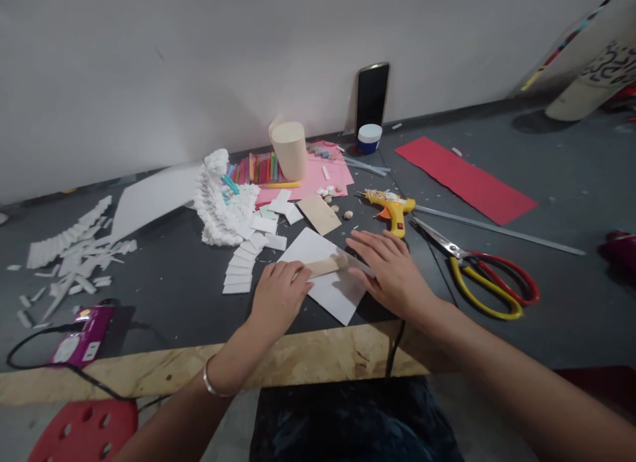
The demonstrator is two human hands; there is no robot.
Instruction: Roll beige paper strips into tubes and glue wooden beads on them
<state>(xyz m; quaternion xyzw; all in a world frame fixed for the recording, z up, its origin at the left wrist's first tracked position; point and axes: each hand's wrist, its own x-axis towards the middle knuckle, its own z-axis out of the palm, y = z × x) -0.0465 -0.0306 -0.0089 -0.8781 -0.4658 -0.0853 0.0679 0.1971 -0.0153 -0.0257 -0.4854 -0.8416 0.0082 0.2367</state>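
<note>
Resting on the left end of a rolled beige strip (pixel 325 266), the left hand (pixel 279 295) has its fingers bent and close together; whether they grip it cannot be told. The strip lies over a white sheet (pixel 338 299) near the front edge of the dark table (pixel 173 289). At its right end the right hand (pixel 392 270) is open, fingers spread, close to the sheet's right corner. Black marks pattern a pale cup (pixel 586 91) at the far right, too unclear to read as words, and the pale patches on a purple box (pixel 84 336) with a black cable, near left, are too small to make out. Just beyond the right hand lies a yellow glue gun (pixel 397 213), with red-and-yellow-handled scissors (pixel 461 252) to its right, both close in on that side. Farther right is a red strip (pixel 462 177). A flat beige piece (pixel 319 214) lies just beyond the white sheet; overlapping white tiles (pixel 239 270) curve along its left, below a rough white mass (pixel 213 217). At the far side stand a beige cylinder (pixel 292 154), a blue jar (pixel 368 140) with a white lid, and a dark-screened phone (pixel 372 97) leaning on the wall.
</note>
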